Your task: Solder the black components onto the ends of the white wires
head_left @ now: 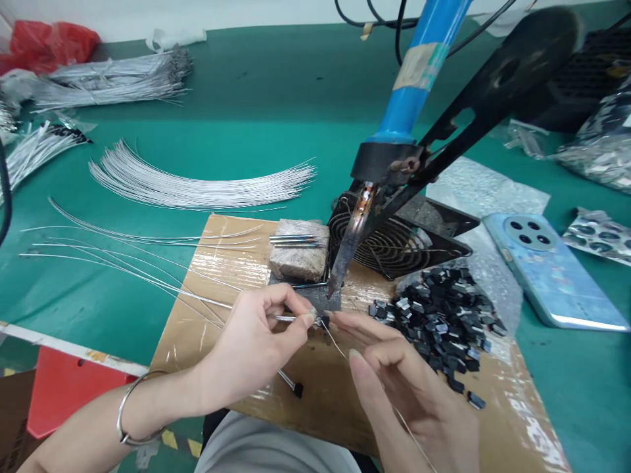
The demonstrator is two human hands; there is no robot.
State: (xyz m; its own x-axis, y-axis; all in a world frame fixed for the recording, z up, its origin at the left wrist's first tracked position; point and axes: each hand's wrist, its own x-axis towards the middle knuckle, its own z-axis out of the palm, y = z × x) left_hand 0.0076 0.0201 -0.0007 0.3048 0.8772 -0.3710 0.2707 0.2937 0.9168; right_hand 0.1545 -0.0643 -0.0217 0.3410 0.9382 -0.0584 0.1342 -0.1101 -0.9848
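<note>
At far right we see a clear bag (601, 157) with silvery and dark contents too small to tell; at far left, a red bag (54, 46) whose contents we cannot make out. A pile of black parts (444, 322) lies loose at right, beside and partly over clear wrap (507, 302).

Our left hand (263, 345) reaches in from the left, thumb and forefinger closed on white wires (211, 301) that trail left. Our right hand (409, 387) is half curled, a thin strand (335, 343) running between thumb and fingers, forefinger extended. Between both hands' fingertips sits a small black piece (324, 322), above the board (345, 420) and near the iron's tip (338, 279).
</note>
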